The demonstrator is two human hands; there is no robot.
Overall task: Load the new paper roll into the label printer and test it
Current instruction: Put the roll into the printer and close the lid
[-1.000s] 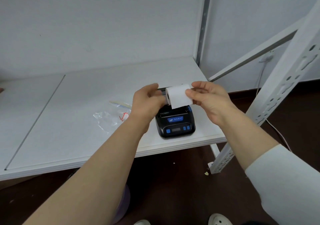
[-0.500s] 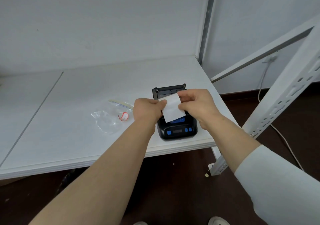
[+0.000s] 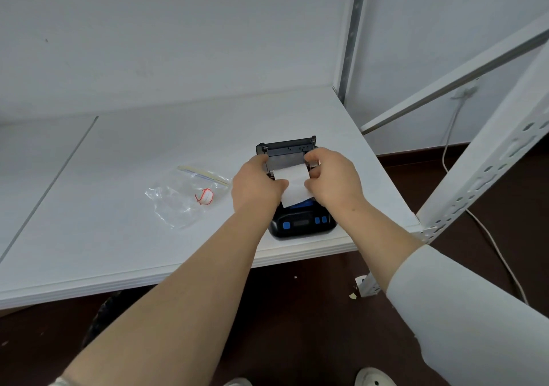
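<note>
A black label printer [image 3: 301, 223] with blue buttons stands near the front right edge of the white shelf [image 3: 124, 237]. Its lid [image 3: 286, 146] is raised at the back. The white paper roll [image 3: 292, 182] sits low in the printer's open bay, a loose strip of paper hanging forward over the front panel. My left hand [image 3: 257, 186] grips the roll's left end. My right hand [image 3: 332, 177] grips the right end, its thumb on the strip's edge. The roll's ends and the bay are hidden by my fingers.
A clear zip bag [image 3: 184, 195] with a red-and-white band inside lies left of the printer. A white perforated rack post [image 3: 487, 160] rises at the right, with a cable [image 3: 448, 148] along the wall and the dark floor below.
Both hands have carried the roll down from above the printer into its open bay. The paper's free end has unrolled into a strip over the front panel.
</note>
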